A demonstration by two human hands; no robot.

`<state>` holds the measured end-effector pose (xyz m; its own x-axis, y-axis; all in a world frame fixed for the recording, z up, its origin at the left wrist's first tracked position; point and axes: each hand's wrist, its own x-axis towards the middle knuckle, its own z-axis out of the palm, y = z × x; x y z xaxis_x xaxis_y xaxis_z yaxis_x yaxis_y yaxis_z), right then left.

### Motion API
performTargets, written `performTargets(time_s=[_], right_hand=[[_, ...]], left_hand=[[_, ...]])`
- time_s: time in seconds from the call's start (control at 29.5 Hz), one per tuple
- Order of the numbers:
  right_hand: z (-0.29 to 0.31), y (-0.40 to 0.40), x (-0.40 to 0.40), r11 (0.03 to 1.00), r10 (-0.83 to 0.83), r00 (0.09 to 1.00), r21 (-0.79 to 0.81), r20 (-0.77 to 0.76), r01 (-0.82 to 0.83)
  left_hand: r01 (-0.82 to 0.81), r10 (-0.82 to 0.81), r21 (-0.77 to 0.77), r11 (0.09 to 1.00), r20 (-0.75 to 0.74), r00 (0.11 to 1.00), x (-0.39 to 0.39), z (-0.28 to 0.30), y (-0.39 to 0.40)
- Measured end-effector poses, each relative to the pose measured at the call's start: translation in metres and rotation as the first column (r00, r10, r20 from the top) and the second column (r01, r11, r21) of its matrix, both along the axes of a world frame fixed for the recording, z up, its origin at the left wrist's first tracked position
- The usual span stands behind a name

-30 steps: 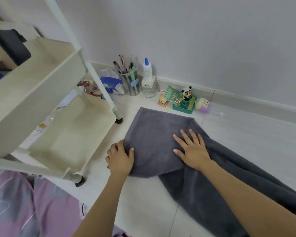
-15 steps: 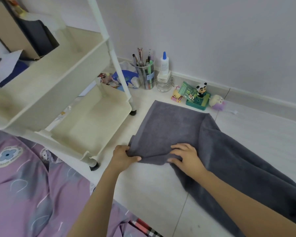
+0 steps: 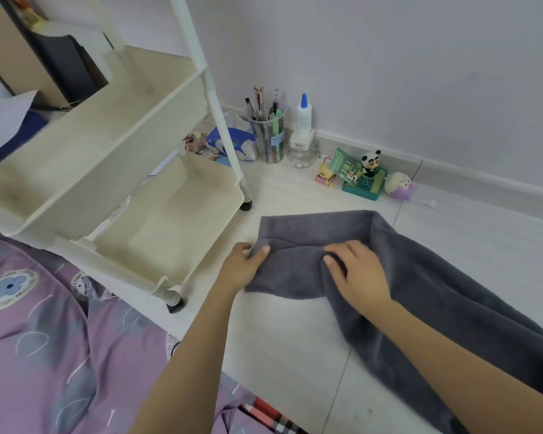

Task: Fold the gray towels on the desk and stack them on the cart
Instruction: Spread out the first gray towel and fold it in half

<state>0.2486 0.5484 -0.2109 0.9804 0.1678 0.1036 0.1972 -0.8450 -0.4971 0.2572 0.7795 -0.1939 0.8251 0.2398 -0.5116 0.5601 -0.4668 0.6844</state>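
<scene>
Left hand (image 3: pixel 243 267) and right hand (image 3: pixel 356 274) each pinched on towel (image 3: pixel 298 233) fold. Risk: long loose tail dragging, skewing the fold.

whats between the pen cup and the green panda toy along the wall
In the head view, a glue bottle standing on a glass jar, then a small yellow and pink toy, sit between the pen cup and the green panda toy.
</scene>
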Motion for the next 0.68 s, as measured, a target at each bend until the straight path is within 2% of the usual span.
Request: performTargets(time_s=[0.1, 0.17, 0.27, 0.34, 0.41, 0.48, 0.54, 0.61, 0.64, 0.68], right_hand=[[-0.023, -0.004, -0.025, 0.996, 0.084, 0.974, -0.012, -0.211, -0.088], [-0.036, -0.01, -0.035, 0.991, 0.117, 0.967, -0.04, -0.227, -0.13], [-0.034, -0.012, -0.045, 0.991, 0.122, 0.984, -0.041, -0.13, -0.129], [-0.026, -0.012, -0.044, 0.997, 0.07, 0.997, -0.024, 0.014, -0.07], [-0.019, -0.002, -0.04, 0.999, 0.043, 0.997, 0.028, 0.061, -0.044], [-0.014, 0.005, -0.025, 0.984, 0.076, 0.992, 0.171, -0.103, -0.058], [-0.018, 0.019, -0.01, 0.96, 0.228, 0.914, 0.235, -0.336, -0.153], [-0.025, 0.021, 0.013, 0.961, 0.263, 0.843, 0.051, -0.47, -0.271], [-0.027, 0.018, 0.025, 0.958, 0.225, 0.844, -0.047, -0.487, -0.282], [-0.027, 0.009, 0.036, 0.967, 0.141, 0.858, -0.12, -0.494, -0.227]], left_hand=[[-0.003, 0.003, -0.004, 1.0, 0.053, 0.999, -0.019, -0.02, -0.001], [-0.043, 0.041, 0.009, 0.999, 0.135, 0.99, -0.027, -0.022, 0.0], [-0.042, 0.029, 0.058, 0.997, 0.212, 0.977, -0.04, -0.018, 0.014], [0.033, -0.051, 0.101, 0.994, 0.19, 0.98, -0.051, -0.016, 0.024], [0.095, -0.117, 0.145, 0.985, 0.157, 0.981, -0.067, -0.016, 0.032], [0.145, -0.166, 0.165, 0.976, 0.123, 0.978, -0.073, -0.022, 0.031], [0.14, -0.165, 0.195, 0.971, 0.116, 0.979, -0.086, -0.023, 0.035], [0.117, -0.149, 0.227, 0.967, 0.128, 0.981, -0.093, -0.027, 0.039], [0.104, -0.139, 0.245, 0.964, 0.132, 0.981, -0.097, -0.03, 0.043], [0.104, -0.144, 0.268, 0.958, 0.133, 0.981, -0.098, -0.032, 0.046]])
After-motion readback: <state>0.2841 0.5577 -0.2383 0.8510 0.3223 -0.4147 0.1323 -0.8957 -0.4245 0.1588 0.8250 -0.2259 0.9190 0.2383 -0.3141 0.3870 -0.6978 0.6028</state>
